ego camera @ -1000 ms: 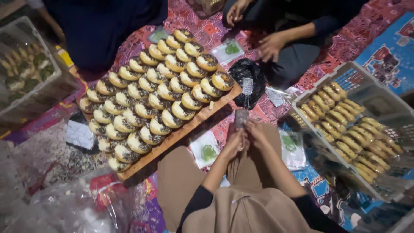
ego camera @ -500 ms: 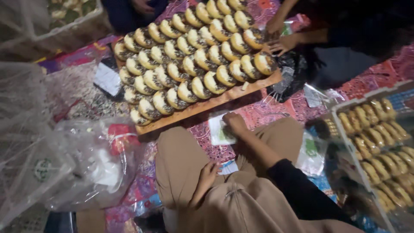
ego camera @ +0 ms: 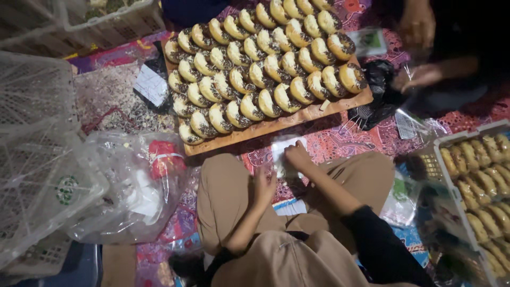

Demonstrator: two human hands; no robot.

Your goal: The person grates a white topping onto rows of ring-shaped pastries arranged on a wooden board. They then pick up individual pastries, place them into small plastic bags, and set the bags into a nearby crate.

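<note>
Narrow strip of mat (ego camera: 340,141) open between knees and pastry board (ego camera: 276,125), plastic bags (ego camera: 133,186) and crates (ego camera: 37,159) crowding the left, tray (ego camera: 478,180) hemming the right, another person's hands (ego camera: 419,77) beyond the board

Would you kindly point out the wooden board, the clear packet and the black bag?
wooden board (ego camera: 297,120), head view, bare front edge.
clear packet (ego camera: 281,151), head view, left half.
black bag (ego camera: 380,85), head view, middle.

pastries (ego camera: 265,64) — golden, dark-speckled | board (ego camera: 276,126) — brown | mat (ego camera: 350,141) — red floral (batik-like) | trousers (ego camera: 226,196) — tan
</note>
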